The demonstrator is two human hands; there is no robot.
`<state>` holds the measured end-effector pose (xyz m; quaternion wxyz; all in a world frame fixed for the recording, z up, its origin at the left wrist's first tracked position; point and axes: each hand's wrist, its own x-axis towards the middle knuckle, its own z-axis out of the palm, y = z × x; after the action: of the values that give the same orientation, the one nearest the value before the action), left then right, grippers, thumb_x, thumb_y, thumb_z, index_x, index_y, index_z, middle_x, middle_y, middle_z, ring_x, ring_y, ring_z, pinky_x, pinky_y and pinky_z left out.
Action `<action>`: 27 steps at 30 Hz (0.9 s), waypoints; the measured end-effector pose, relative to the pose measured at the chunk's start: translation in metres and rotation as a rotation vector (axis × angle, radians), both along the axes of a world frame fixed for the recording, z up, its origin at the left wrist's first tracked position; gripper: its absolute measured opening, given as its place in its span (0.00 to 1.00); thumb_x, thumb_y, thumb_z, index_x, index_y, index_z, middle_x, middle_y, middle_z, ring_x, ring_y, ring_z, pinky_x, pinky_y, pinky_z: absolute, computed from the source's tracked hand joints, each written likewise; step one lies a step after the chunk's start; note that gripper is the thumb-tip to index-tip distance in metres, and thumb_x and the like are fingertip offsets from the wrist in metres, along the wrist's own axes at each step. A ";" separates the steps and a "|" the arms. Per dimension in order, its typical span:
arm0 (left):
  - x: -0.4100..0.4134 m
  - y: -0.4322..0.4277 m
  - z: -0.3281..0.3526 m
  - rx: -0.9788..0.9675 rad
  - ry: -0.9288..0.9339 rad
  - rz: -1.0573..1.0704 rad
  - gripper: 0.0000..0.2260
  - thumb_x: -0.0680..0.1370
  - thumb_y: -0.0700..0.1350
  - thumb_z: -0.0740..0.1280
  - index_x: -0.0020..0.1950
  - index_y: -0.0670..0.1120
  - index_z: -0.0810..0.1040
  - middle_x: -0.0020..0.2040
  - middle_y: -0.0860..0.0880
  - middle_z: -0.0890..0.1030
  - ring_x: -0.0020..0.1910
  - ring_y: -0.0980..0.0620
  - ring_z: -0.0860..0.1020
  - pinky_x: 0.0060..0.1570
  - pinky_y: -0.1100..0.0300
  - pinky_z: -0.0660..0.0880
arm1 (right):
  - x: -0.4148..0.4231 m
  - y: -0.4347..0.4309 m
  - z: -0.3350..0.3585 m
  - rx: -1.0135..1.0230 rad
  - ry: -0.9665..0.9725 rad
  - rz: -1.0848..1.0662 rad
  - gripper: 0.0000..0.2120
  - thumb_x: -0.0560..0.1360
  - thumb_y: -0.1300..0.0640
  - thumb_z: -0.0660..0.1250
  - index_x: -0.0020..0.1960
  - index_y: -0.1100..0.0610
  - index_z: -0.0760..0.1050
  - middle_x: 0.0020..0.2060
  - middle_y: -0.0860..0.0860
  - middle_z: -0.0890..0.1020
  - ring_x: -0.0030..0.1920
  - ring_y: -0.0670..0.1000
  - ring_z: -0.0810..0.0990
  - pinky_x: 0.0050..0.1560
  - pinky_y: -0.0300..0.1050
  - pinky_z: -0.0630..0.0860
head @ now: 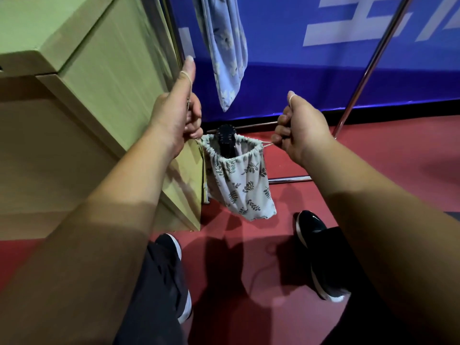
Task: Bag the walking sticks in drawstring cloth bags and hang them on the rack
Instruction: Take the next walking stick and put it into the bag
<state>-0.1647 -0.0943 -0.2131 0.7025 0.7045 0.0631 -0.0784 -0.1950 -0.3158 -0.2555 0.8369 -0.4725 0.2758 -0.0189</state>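
Observation:
A pale drawstring cloth bag with a dark leaf print hangs between my two hands above the red floor. A black folded walking stick stands in it, its top poking out of the half-gathered mouth. My left hand grips the left drawstring, which loops over the raised thumb. My right hand grips the right drawstring, looped over a finger. The strings are pulled outward to both sides. A blue flowered bag hangs from above, just behind.
A light wooden cabinet stands close on the left. The rack's slanted metal pole and floor bars lie to the right and behind. A blue banner wall closes the back. My two black shoes stand below on the red floor.

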 end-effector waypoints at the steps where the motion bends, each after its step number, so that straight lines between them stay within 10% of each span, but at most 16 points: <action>1: 0.000 0.002 0.001 0.065 -0.033 0.020 0.33 0.75 0.74 0.67 0.28 0.47 0.69 0.25 0.47 0.60 0.22 0.48 0.60 0.29 0.58 0.62 | 0.000 -0.002 0.000 -0.017 0.014 -0.033 0.20 0.85 0.49 0.64 0.37 0.50 0.64 0.28 0.47 0.64 0.26 0.48 0.55 0.28 0.42 0.57; 8: 0.007 0.011 -0.002 0.005 -0.037 0.003 0.34 0.74 0.76 0.65 0.29 0.46 0.72 0.25 0.47 0.63 0.24 0.48 0.64 0.34 0.54 0.70 | -0.001 -0.008 -0.001 -0.176 0.030 -0.064 0.21 0.84 0.45 0.65 0.37 0.49 0.61 0.29 0.48 0.61 0.27 0.48 0.54 0.29 0.43 0.52; 12: 0.001 -0.002 -0.011 -0.158 0.105 -0.204 0.40 0.78 0.78 0.53 0.26 0.44 0.69 0.24 0.44 0.68 0.34 0.41 0.82 0.53 0.49 0.78 | -0.002 0.004 0.003 -0.159 0.001 0.136 0.31 0.82 0.29 0.60 0.31 0.51 0.64 0.28 0.51 0.69 0.26 0.51 0.66 0.33 0.44 0.72; 16: -0.010 -0.017 -0.016 -0.252 0.116 -0.312 0.41 0.79 0.77 0.51 0.22 0.43 0.62 0.21 0.44 0.61 0.24 0.43 0.67 0.39 0.51 0.74 | -0.004 0.011 0.007 -0.046 -0.066 0.264 0.36 0.81 0.24 0.51 0.29 0.53 0.61 0.27 0.52 0.63 0.27 0.54 0.64 0.40 0.49 0.74; 21: -0.009 -0.019 -0.007 -0.215 0.135 -0.314 0.39 0.78 0.77 0.55 0.24 0.46 0.56 0.24 0.48 0.50 0.24 0.50 0.49 0.35 0.50 0.44 | -0.007 0.008 0.001 -0.158 -0.029 0.251 0.31 0.81 0.28 0.58 0.36 0.50 0.51 0.31 0.51 0.53 0.32 0.53 0.47 0.35 0.50 0.47; 27: 0.002 0.003 0.001 -0.141 0.057 -0.200 0.36 0.77 0.76 0.60 0.30 0.48 0.52 0.25 0.48 0.50 0.23 0.50 0.49 0.31 0.56 0.48 | -0.011 0.016 0.002 -0.585 -0.045 0.215 0.32 0.75 0.30 0.66 0.29 0.50 0.56 0.25 0.50 0.61 0.25 0.52 0.58 0.33 0.50 0.58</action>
<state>-0.1630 -0.0915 -0.2118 0.7371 0.6535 0.0066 -0.1723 -0.2063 -0.2996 -0.2539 0.6686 -0.7191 0.1883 -0.0193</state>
